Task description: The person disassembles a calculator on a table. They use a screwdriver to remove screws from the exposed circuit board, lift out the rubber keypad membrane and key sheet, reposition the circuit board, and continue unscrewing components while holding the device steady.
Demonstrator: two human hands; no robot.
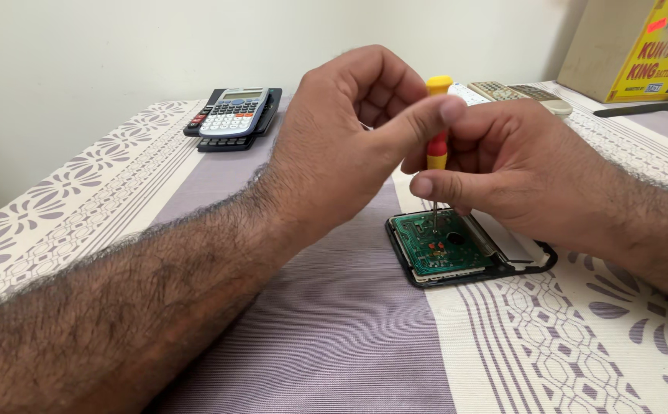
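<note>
A small screwdriver [437, 150] with a yellow and red handle stands upright, its thin tip on a green circuit board [439, 242]. The board lies in an opened black device shell [537, 261] on the tablecloth. My left hand [349, 146] pinches the top of the handle between thumb and fingers. Low on the handle, my right hand [518, 172] grips it and rests just above the device's right part.
Two calculators [234, 116] lie stacked at the back left of the patterned tablecloth [334, 330]. Another calculator [514, 93] lies at the back behind my hands. A yellow cardboard box [640, 50] and a dark tool [640, 107] sit at the far right.
</note>
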